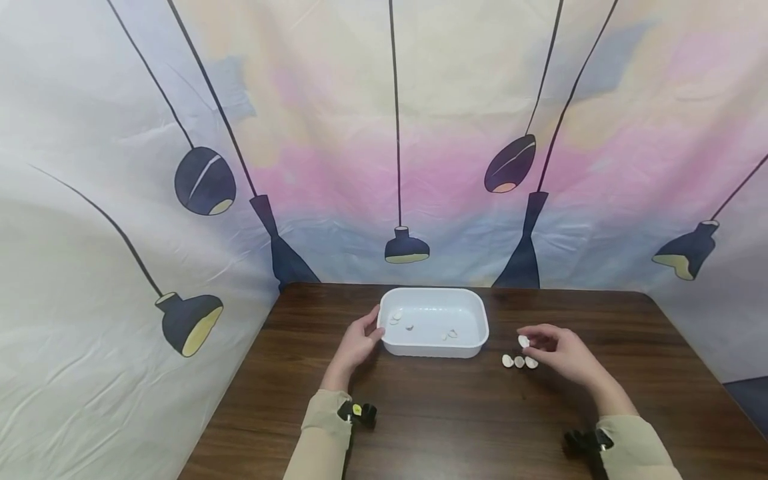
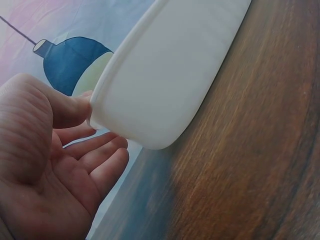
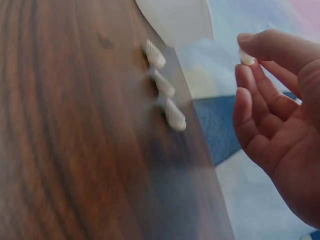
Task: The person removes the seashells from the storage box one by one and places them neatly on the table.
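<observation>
A white rectangular plastic tray (image 1: 433, 350) stands near the back of the table. My left hand (image 1: 358, 341) grips its left end, with the thumb on the rim and the fingers below it in the left wrist view. Several small shells (image 1: 397, 317) lie scattered inside. To the right of the tray, my right hand (image 1: 559, 348) pinches a small white seashell (image 3: 246, 58) between thumb and fingertips, over the table. Just below it, three ribbed white shells (image 1: 519, 362) lie in a short row on the wood; the right wrist view shows these shells (image 3: 164, 84) from the side.
The dark brown wooden table (image 1: 432, 413) runs back to a hanging cloth (image 1: 336, 133) printed with lamps. Black wrist cameras (image 1: 358, 411) sit at both light-coloured sleeves (image 1: 636, 447). The tray's corner (image 3: 180, 20) shows at the top of the right wrist view.
</observation>
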Tool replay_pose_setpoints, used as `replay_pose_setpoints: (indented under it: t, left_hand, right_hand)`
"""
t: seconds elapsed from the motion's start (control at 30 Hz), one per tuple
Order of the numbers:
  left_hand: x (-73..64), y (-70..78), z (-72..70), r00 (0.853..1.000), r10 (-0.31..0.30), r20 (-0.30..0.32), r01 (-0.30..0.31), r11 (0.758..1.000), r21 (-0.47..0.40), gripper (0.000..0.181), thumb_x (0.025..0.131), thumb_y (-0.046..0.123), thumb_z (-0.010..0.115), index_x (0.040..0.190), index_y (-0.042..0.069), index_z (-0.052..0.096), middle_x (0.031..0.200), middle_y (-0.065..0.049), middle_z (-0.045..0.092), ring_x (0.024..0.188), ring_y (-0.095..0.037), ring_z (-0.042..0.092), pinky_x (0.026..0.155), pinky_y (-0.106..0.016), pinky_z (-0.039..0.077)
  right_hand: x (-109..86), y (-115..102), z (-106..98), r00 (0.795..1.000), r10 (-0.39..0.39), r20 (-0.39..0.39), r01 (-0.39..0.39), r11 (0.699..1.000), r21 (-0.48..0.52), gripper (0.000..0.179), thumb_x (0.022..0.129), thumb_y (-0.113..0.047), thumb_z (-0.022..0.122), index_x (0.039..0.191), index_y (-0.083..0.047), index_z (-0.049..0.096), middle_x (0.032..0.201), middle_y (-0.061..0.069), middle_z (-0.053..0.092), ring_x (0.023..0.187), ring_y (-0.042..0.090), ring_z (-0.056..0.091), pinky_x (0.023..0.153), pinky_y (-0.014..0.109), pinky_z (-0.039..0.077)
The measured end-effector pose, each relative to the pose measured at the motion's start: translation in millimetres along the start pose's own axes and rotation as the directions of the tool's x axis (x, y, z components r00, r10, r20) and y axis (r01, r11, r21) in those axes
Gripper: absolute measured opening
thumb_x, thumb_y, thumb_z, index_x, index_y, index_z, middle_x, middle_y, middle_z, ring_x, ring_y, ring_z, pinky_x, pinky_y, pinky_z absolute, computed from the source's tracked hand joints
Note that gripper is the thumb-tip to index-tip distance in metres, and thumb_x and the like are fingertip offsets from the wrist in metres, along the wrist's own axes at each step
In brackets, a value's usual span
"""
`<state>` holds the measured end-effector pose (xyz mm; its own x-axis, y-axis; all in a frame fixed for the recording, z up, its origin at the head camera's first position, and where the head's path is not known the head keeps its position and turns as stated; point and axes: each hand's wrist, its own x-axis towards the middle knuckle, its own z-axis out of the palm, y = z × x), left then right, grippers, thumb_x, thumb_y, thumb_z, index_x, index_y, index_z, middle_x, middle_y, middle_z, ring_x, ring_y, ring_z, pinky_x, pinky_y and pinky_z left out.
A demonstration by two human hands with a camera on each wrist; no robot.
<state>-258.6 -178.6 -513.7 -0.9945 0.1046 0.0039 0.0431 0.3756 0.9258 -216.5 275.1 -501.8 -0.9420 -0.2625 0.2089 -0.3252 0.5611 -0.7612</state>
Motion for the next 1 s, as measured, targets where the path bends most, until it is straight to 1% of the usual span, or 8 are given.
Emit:
replay_pose_setpoints:
  t: [0.13, 0.27, 0.4, 0.57, 0.67, 0.8, 0.93, 1.0]
  left_hand:
    - [0.3, -1.3, 0.7, 1.0, -0.008, 0.001, 0.008, 1.0, 0.009, 0.058, 0.108, 0.009, 0.06, 0.164, 0.006, 0.042, 0.169, -0.012, 0.041, 0.154, -0.033, 0.041, 0.124, -0.051, 0.036]
    - [-0.1, -1.1, 1.2, 1.0, -0.011, 0.0, 0.011, 1.0, 0.007, 0.059, 0.108, 0.009, 0.061, 0.164, 0.007, 0.043, 0.169, -0.01, 0.041, 0.155, -0.032, 0.04, 0.124, -0.05, 0.035]
    - [-0.3, -0.3, 0.6, 1.0, -0.005, -0.007, 0.005, 1.0, 0.015, 0.059, 0.108, 0.009, 0.061, 0.164, 0.007, 0.043, 0.169, -0.01, 0.04, 0.156, -0.033, 0.038, 0.124, -0.05, 0.035]
    - [-0.2, 0.8, -0.4, 1.0, -0.01, -0.001, 0.011, 1.0, 0.019, 0.059, 0.108, 0.01, 0.062, 0.164, 0.007, 0.043, 0.17, -0.01, 0.04, 0.156, -0.033, 0.038, 0.124, -0.05, 0.036]
    - [-0.3, 0.6, -0.4, 1.0, -0.016, -0.001, 0.016, 1.0, 0.014, 0.059, 0.108, 0.011, 0.061, 0.164, 0.007, 0.043, 0.17, -0.01, 0.04, 0.156, -0.032, 0.038, 0.123, -0.049, 0.037]
    - [0.2, 0.2, -0.3, 1.0, -0.018, 0.0, 0.018, 1.0, 0.018, 0.06, 0.108, 0.011, 0.062, 0.164, 0.008, 0.042, 0.17, -0.008, 0.04, 0.156, -0.031, 0.038, 0.123, -0.048, 0.037]
    - [0.4, 0.1, -0.4, 1.0, -0.003, 0.004, 0.003, 1.0, 0.017, 0.059, 0.108, 0.01, 0.061, 0.164, 0.006, 0.042, 0.17, -0.01, 0.04, 0.156, -0.032, 0.038, 0.123, -0.048, 0.037]
    - [-0.1, 0.3, -0.3, 1.0, 0.005, 0.005, -0.005, 1.0, 0.016, 0.059, 0.108, 0.009, 0.061, 0.164, 0.005, 0.042, 0.17, -0.011, 0.04, 0.156, -0.033, 0.039, 0.123, -0.049, 0.037]
  right_hand:
    - [-11.8, 9, -4, 0.999, 0.048, 0.011, -0.048, 0.999, 0.013, 0.036, 0.094, -0.01, 0.083, 0.128, 0.0, 0.074, 0.109, 0.006, 0.077, 0.093, 0.003, 0.069, 0.078, 0.025, 0.06]
    - [-18.1, 17, -5, 0.997, 0.074, 0.014, -0.074, 0.997, 0.0, 0.035, 0.093, -0.009, 0.083, 0.126, -0.001, 0.075, 0.107, 0.004, 0.077, 0.092, 0.003, 0.068, 0.076, 0.025, 0.059]
    - [-18.5, 25, -6, 0.997, 0.078, 0.021, -0.077, 0.996, -0.043, 0.032, 0.092, -0.011, 0.084, 0.123, -0.005, 0.077, 0.106, 0.002, 0.077, 0.091, 0.004, 0.067, 0.076, 0.026, 0.057]
    - [-20.1, 33, -8, 0.994, 0.103, 0.034, -0.098, 0.989, -0.113, 0.031, 0.092, -0.012, 0.084, 0.122, -0.007, 0.078, 0.108, 0.001, 0.077, 0.093, 0.005, 0.068, 0.08, 0.027, 0.056]
    - [-21.8, 35, -10, 0.989, 0.138, 0.046, -0.131, 0.983, -0.127, 0.034, 0.091, -0.011, 0.083, 0.123, -0.004, 0.077, 0.109, 0.003, 0.077, 0.095, 0.01, 0.07, 0.081, 0.027, 0.056]
    - [-23.4, 35, -13, 0.979, 0.195, 0.062, -0.186, 0.974, -0.132, 0.035, 0.091, -0.01, 0.082, 0.124, -0.001, 0.076, 0.109, 0.006, 0.077, 0.097, 0.019, 0.07, 0.08, 0.032, 0.057]
    - [-23.7, 33, -14, 0.968, 0.241, 0.075, -0.23, 0.963, -0.139, 0.032, 0.092, -0.01, 0.081, 0.123, -0.002, 0.076, 0.108, 0.005, 0.076, 0.098, 0.021, 0.069, 0.082, 0.037, 0.056]
    - [-23.7, 32, -14, 0.965, 0.247, 0.083, -0.234, 0.962, -0.141, 0.031, 0.093, -0.01, 0.081, 0.122, -0.002, 0.076, 0.109, 0.005, 0.075, 0.099, 0.021, 0.068, 0.082, 0.039, 0.056]
